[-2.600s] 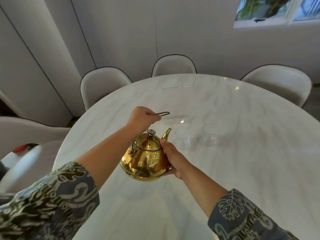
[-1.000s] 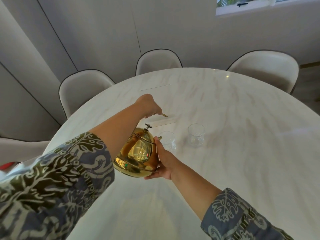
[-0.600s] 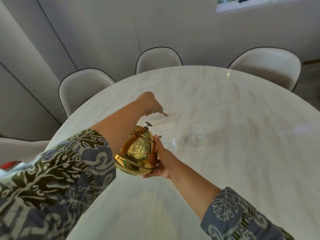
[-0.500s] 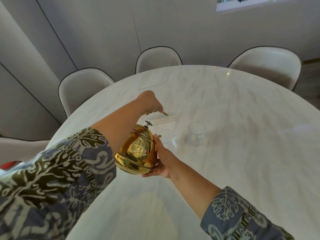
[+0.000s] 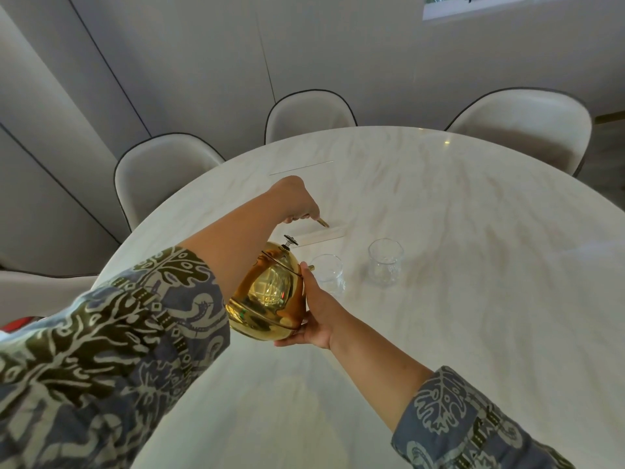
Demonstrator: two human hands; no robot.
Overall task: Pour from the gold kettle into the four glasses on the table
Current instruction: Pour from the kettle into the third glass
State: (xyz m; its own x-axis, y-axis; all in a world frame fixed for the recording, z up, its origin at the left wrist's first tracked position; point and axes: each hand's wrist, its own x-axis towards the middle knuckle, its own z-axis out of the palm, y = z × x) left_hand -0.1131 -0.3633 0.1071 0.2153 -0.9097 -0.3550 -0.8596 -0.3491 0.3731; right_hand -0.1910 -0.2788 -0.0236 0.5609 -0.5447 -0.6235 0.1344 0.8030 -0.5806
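Note:
The gold kettle (image 5: 269,294) hangs above the marble table (image 5: 473,299), tipped forward with its spout over the nearer clear glass (image 5: 327,274). My left hand (image 5: 296,201) grips the kettle's wire handle from above. My right hand (image 5: 313,311) cups the kettle's right side and bottom. A second clear glass (image 5: 385,262) stands upright to the right of the first. Only these two glasses are in view. I cannot tell whether liquid is flowing.
Pale upholstered chairs ring the far side of the table: one at back left (image 5: 162,174), one at back centre (image 5: 309,115), one at back right (image 5: 527,126). A thin flat strip (image 5: 319,235) lies on the table just beyond the glasses.
The kettle has tipped further toward the nearer glass since the earliest frame, and my left hand has risen with the handle. Over the last half second little has moved.

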